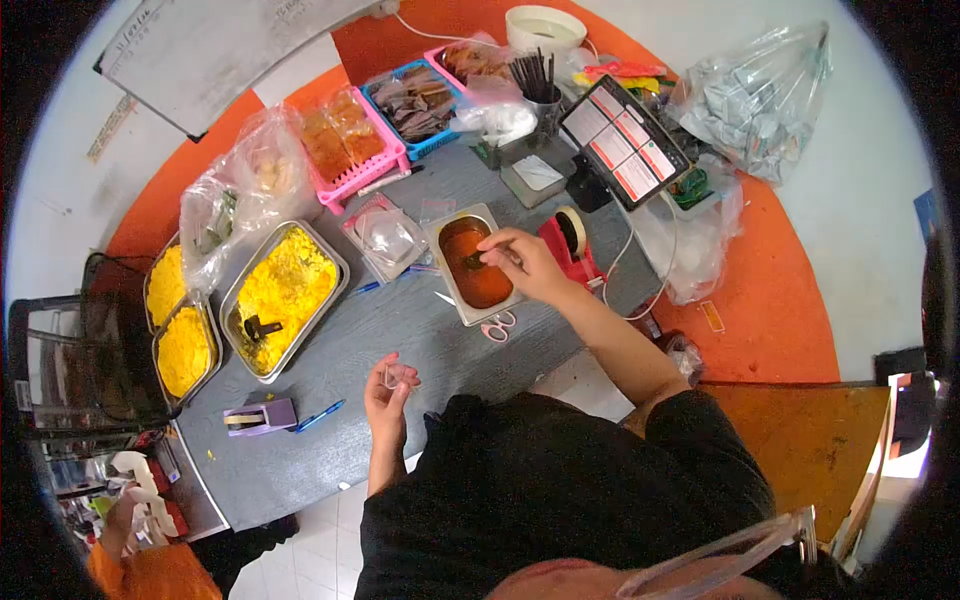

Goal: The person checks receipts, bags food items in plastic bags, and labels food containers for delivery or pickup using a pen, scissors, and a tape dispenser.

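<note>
My right hand (522,262) is over a metal container of red-orange sauce (484,286), its fingers closed on the dark handle of a spoon or ladle (474,260) that dips into the sauce. Nearer to me, my left hand (392,388) is raised above the front of the grey table, fingers curled around a small clear plastic bag or cup. Pink-handled scissors (498,326) lie beside the sauce container. Behind it to the left is a stack of clear plastic bags (388,238).
Left are metal trays of yellow food (290,285) and a purple tape dispenser (262,417). Behind stand pink (375,170) and blue baskets. A red tape dispenser (572,240) and a tablet (628,140) are on the right. A person in orange (150,570) is at lower left.
</note>
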`<state>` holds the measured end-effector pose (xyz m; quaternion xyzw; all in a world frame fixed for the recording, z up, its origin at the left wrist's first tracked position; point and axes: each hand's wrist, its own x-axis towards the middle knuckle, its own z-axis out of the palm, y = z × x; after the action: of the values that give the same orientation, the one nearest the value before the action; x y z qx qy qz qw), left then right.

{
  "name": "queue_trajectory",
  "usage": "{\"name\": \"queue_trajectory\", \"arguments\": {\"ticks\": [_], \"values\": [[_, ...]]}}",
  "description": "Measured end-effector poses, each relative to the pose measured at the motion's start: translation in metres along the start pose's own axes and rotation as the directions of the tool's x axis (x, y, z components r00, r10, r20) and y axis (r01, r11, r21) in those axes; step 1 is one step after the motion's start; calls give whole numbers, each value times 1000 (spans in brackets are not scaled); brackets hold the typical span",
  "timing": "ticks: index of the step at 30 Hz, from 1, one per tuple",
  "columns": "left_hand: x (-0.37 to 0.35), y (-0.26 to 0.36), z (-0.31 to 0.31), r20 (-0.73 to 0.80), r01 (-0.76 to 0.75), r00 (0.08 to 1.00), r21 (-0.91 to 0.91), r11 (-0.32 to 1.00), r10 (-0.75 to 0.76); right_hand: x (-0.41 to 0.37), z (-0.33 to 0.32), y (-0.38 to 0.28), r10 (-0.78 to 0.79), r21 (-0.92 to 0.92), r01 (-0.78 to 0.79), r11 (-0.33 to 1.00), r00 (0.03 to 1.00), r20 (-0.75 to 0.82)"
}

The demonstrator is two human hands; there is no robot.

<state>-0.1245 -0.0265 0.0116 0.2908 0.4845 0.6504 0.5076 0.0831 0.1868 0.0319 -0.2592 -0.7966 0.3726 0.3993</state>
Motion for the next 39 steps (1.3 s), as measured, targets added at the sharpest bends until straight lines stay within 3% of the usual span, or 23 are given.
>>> {"name": "queue_trajectory", "arguments": {"ticks": [1,3,5,6,8,12,13,14,15,17,18,20,21,23,24,26,32,39], "values": [[-2,0,-1,-25,-12,1000,33,999,13,2,-3,-4,124,48,-123,991,992,-27],[-3,4,-2,-33,-37,999,82,996,40,1,-5,-2,157,-5,-157,988,987,33],[-4,7,-2,-42,-61,997,127,990,66,-1,-4,-3,-14,-78,11,997,999,-47],[-4,8,-3,-50,-91,994,195,977,102,-3,-7,-3,-17,-77,14,997,999,-40],[-4,9,-6,-60,-116,989,264,957,136,-10,-16,-3,88,-139,-65,988,981,171],[0,12,-4,15,-224,964,588,777,267,-26,-25,8,-26,-204,61,977,985,170],[2,14,-2,45,-245,954,685,686,295,-29,-27,8,48,-191,-22,981,990,132],[4,13,-1,47,-246,954,685,686,295,-32,-29,7,123,-174,-105,979,988,94],[7,11,0,97,-287,943,722,630,318,-36,-28,10,124,-175,-106,979,988,92],[12,9,3,153,-332,928,752,570,339,-46,-23,22,383,-49,-386,921,922,-50],[15,8,6,177,-344,927,751,564,330,-50,-19,28,382,-51,-385,922,922,-53],[20,3,10,204,-359,925,748,558,321,-58,-11,38,472,244,-419,875,851,-232],[24,0,12,225,-375,920,740,559,320,-59,-10,38,468,242,-415,877,851,-237],[30,-2,16,250,-395,914,730,558,320,-63,-9,37,627,506,-427,749,703,-336],[33,-3,19,261,-402,912,727,558,316,-65,-9,38,625,506,-423,752,702,-341],[39,-2,25,280,-413,908,721,556,312,-70,-8,40,740,711,-361,603,587,-329],[65,0,41,350,-478,876,716,509,330,-75,-12,36,832,851,-274,448,477,-284],[95,6,64,375,-514,855,706,487,358,-58,-28,18,834,890,-182,417,466,-296]]}}
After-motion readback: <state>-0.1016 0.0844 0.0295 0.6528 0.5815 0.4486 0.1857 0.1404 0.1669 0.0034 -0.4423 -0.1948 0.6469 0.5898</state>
